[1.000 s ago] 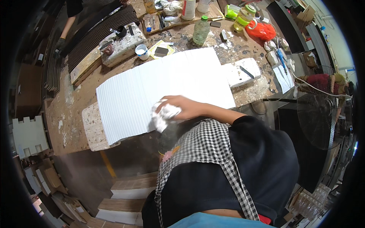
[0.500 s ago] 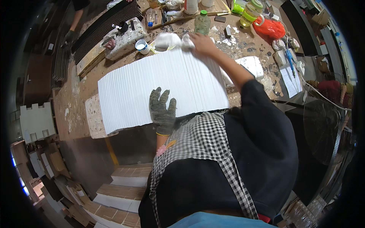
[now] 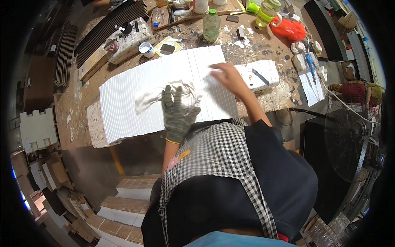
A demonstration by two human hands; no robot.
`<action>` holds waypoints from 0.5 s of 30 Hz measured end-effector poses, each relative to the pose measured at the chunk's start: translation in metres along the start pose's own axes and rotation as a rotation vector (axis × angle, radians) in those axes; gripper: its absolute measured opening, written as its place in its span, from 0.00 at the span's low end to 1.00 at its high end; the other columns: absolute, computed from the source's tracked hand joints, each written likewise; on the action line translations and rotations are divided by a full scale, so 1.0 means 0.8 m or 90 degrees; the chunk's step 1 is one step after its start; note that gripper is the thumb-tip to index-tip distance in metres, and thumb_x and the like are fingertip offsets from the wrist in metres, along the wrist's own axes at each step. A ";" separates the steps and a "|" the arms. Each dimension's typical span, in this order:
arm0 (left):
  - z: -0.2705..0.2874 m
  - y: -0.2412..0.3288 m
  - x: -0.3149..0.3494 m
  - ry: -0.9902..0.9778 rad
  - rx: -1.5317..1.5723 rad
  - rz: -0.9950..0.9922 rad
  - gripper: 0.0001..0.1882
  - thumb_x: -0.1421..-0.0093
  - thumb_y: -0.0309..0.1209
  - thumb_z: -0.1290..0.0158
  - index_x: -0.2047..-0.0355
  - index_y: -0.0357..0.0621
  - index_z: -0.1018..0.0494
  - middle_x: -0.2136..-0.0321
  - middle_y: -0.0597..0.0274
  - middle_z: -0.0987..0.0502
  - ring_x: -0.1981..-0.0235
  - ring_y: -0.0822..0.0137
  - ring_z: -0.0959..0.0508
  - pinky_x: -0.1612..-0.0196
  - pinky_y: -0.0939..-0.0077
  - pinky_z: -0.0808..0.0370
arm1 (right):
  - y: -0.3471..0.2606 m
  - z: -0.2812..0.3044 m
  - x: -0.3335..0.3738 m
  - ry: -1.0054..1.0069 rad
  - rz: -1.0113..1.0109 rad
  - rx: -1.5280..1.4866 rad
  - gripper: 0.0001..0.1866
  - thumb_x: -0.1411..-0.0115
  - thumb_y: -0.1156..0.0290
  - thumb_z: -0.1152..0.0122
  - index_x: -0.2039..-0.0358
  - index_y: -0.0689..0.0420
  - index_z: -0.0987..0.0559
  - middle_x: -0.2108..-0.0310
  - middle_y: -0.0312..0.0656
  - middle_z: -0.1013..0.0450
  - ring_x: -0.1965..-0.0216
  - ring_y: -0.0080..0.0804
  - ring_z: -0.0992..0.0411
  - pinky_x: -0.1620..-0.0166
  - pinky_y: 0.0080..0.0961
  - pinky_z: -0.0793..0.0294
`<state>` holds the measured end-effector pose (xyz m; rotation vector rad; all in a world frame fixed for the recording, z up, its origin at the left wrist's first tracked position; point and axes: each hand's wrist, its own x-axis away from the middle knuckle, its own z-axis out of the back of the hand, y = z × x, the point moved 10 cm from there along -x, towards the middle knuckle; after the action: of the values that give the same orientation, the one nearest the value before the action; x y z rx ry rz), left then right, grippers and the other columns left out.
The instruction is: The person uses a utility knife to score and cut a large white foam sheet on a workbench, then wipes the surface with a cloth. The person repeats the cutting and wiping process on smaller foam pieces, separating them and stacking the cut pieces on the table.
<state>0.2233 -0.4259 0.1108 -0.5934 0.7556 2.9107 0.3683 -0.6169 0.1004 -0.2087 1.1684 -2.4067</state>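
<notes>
Fingers (image 3: 168, 94) spread, gloved left hand (image 3: 178, 115) lies over cloth (image 3: 147, 98), likely steadying it on white strips (image 3: 117, 108); right hand (image 3: 233, 80) empty, fingers parted.

A paint-spattered brown bench (image 3: 76, 117) spans the middle and upper part of the frame. Beneath its near edge, at lower left, lies a dull grey floor (image 3: 88, 166) crossed by a yellow stripe (image 3: 117, 160). Stacked boards (image 3: 125, 203), brown on top with white edges, fill the bottom left. At the right stands a large caged fan (image 3: 345, 133) (its blades hard to make out). A pale wall (image 3: 369, 31) curves along the upper right; small bluish-white bright patches (image 3: 22, 194) glow at the far left.
</notes>
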 end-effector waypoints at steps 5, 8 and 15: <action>-0.005 0.009 -0.001 0.049 -0.029 0.019 0.32 0.52 0.40 0.27 0.48 0.48 0.25 0.47 0.47 0.26 0.41 0.44 0.29 0.39 0.46 0.31 | 0.123 0.113 0.095 0.407 -0.082 0.370 0.12 0.41 0.68 0.32 0.57 0.57 0.15 0.54 0.48 0.23 0.50 0.50 0.28 0.46 0.43 0.28; -0.007 0.019 -0.004 0.006 -0.050 -0.006 0.30 0.51 0.44 0.29 0.50 0.48 0.24 0.52 0.54 0.23 0.52 0.50 0.23 0.46 0.50 0.27 | 0.155 0.114 0.122 0.451 -0.060 0.300 0.10 0.42 0.66 0.32 0.62 0.56 0.14 0.57 0.48 0.22 0.53 0.49 0.27 0.47 0.43 0.29; 0.001 0.034 -0.009 0.010 -0.019 0.021 0.33 0.50 0.47 0.30 0.48 0.46 0.25 0.52 0.53 0.24 0.55 0.50 0.21 0.52 0.54 0.24 | 0.179 0.123 0.099 0.364 -0.167 0.173 0.06 0.44 0.71 0.30 0.69 0.58 0.17 0.67 0.48 0.22 0.63 0.46 0.23 0.59 0.39 0.26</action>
<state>0.2246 -0.4491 0.1268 -0.6142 0.7325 2.9558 0.3777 -0.7997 0.0461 0.4706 1.0638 -2.9342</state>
